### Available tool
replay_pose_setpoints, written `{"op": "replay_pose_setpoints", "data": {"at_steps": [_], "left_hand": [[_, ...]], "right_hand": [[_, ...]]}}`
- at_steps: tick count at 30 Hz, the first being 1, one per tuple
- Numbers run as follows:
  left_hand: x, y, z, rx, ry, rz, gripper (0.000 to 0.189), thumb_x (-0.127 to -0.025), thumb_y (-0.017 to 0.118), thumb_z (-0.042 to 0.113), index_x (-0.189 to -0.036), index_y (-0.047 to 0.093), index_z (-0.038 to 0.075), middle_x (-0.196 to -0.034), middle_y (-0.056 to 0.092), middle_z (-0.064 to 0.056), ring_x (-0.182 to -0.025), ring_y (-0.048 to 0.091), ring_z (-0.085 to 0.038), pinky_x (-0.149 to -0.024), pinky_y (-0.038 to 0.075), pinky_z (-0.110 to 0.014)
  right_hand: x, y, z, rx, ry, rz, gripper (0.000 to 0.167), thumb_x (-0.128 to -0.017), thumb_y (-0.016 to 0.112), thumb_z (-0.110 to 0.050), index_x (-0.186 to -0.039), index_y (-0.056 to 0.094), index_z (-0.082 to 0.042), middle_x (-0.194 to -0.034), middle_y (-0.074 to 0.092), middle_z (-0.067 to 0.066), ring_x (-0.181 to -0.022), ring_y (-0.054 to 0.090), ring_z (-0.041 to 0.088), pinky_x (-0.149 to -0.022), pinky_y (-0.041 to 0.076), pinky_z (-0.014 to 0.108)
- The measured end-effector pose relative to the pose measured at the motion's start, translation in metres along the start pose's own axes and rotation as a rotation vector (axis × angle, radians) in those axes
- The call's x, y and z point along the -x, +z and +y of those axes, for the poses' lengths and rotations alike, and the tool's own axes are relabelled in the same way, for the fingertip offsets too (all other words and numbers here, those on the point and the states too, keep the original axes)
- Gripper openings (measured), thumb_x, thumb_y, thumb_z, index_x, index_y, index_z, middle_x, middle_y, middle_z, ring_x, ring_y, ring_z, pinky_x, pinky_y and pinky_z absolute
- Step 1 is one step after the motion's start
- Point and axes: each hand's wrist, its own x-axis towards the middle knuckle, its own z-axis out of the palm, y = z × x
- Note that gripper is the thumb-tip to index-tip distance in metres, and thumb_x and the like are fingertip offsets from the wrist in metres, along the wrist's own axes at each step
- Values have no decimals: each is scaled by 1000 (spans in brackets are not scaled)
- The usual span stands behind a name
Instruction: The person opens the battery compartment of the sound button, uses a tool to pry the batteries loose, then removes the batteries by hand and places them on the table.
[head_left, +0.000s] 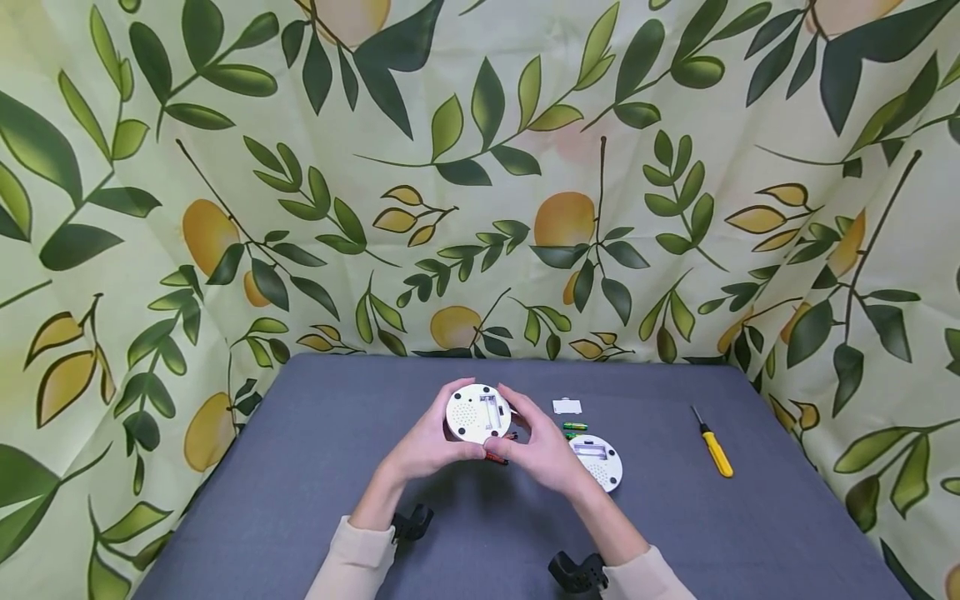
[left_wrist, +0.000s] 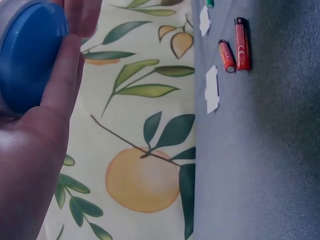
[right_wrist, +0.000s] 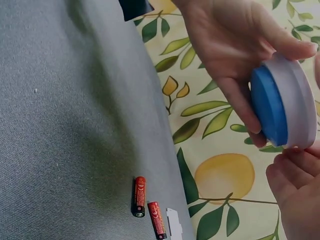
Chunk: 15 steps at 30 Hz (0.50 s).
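Note:
Both hands hold up a round white-and-blue battery device [head_left: 467, 419] above the table, its white back facing the head camera. That back has small dark feet, a patch of speaker holes and an uncovered battery compartment [head_left: 492, 412]. A smooth blue front [right_wrist: 269, 107] shows in the wrist views. My left hand [head_left: 435, 433] grips the left rim, thumb at the lower edge. On the opposite rim, my right hand [head_left: 546, 450] grips with its thumb close to the left thumb. Red batteries [left_wrist: 242, 44] lie on the table below, partly hidden behind the hands in the head view.
A second round white device [head_left: 602, 469] lies back-up right of the right hand, its compartment uncovered. Behind it are green batteries [head_left: 575, 426] and a white battery cover [head_left: 567, 407]; another white cover [left_wrist: 212, 90] lies near the red batteries. A yellow-handled screwdriver [head_left: 716, 452] lies farther right.

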Motion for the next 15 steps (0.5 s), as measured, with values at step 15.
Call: {"op": "replay_pose_setpoints", "data": {"at_steps": [15], "left_hand": [[-1,-9,-1,92,2,-113,93,-90,80,27,-159,20,10,-140,43,-19,-114,55,-26,-92,50,-28]], "right_hand": [[-10,-3,3,-83,20,-49,91,-81,88,-17,-154,38,0,-157,42,14,-140,46,29,-111,38,39]]}}
